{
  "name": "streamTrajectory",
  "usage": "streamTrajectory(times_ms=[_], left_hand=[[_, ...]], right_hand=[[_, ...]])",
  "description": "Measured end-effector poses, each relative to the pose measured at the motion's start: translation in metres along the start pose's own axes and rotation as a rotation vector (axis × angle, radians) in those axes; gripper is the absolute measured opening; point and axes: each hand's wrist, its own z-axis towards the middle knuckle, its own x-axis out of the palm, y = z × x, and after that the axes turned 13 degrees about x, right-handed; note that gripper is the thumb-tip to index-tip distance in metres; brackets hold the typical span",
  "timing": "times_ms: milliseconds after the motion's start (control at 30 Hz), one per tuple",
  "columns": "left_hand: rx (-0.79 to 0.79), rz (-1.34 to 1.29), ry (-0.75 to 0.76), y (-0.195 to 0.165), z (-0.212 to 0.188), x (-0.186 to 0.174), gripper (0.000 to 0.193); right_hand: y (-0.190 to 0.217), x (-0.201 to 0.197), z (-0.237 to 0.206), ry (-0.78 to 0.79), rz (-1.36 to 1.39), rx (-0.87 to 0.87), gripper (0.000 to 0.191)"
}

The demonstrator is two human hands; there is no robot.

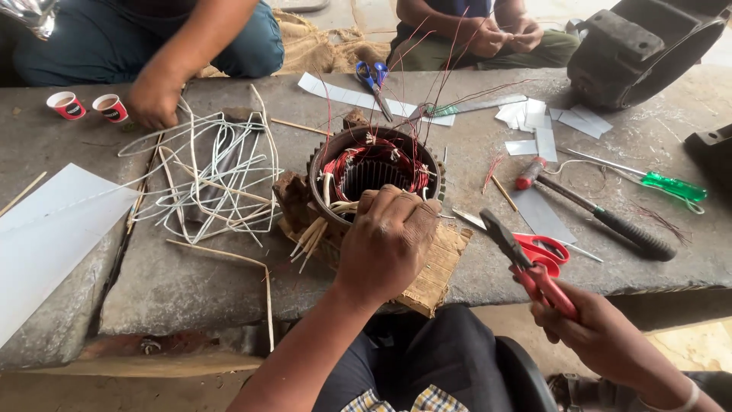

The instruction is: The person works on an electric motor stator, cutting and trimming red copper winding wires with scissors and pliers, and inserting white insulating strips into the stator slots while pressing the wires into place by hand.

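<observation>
Stator: motor stator with red copper windings sat upright on cardboard at the middle of the stone bench, bore facing up.
Left hand: left hand lay curled over the stator's near rim, fingers closed on the winding edge.
Right hand: right hand hung below the bench edge, right of the stator, clenched around red-handled pliers whose nose pointed up-left toward the windings.
Nearer hand: the left, touching; the pliers were close but apart.
Surroundings: white sleeving tangle lay to the left, hammer and green screwdriver to the right, blue scissors beyond; other people sat across.
</observation>
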Motion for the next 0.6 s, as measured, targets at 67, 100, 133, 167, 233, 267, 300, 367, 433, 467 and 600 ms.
streamTrajectory(times_ms=[67,100,133,167,233,267,300,367,433,467,600], left_hand=[[0.018,0.059,0.013,0.0,-0.003,0.0,0.017],[0.028,0.092,0.018,0.0,-0.003,-0.001,0.017],[0.021,0.075,0.031,-0.001,-0.002,-0.002,0.017],[0.015,0.059,0.045,-0.001,-0.001,-0.004,0.016],[0.001,0.002,0.036,0.0,0.002,-0.008,0.015],[-0.008,-0.041,0.013,0.0,0.002,-0.01,0.014],[-0.015,-0.081,-0.014,0.001,0.004,-0.012,0.013],[0.007,-0.104,-0.005,0.003,0.005,-0.016,0.012],[0.012,-0.125,0.004,0.004,0.006,-0.019,0.01],[0.008,-0.134,0.011,0.004,0.006,-0.021,0.01],[0.014,-0.112,0.026,0.003,0.008,-0.024,0.011]], right_hand=[[0.018,0.007,0.0,-0.027,-0.017,0.21,0.028],[0.025,0.007,-0.003,-0.01,-0.02,0.249,0.029],[0.03,0.007,-0.006,0.009,-0.022,0.291,0.03],[0.035,0.007,-0.009,0.028,-0.024,0.332,0.031],[0.044,0.007,-0.019,-0.188,-0.179,-0.031,0.054],[0.049,0.007,-0.024,-0.295,-0.254,-0.21,0.069],[0.054,0.009,-0.027,-0.483,-0.361,-0.359,0.07],[0.068,0.012,-0.032,-0.861,-0.571,-0.652,0.071],[0.08,0.013,-0.037,-1.009,-0.69,-0.605,0.072],[0.085,0.014,-0.04,-1.083,-0.748,-0.582,0.072],[0.097,0.014,-0.045,-1.071,-0.771,-0.52,0.074]])
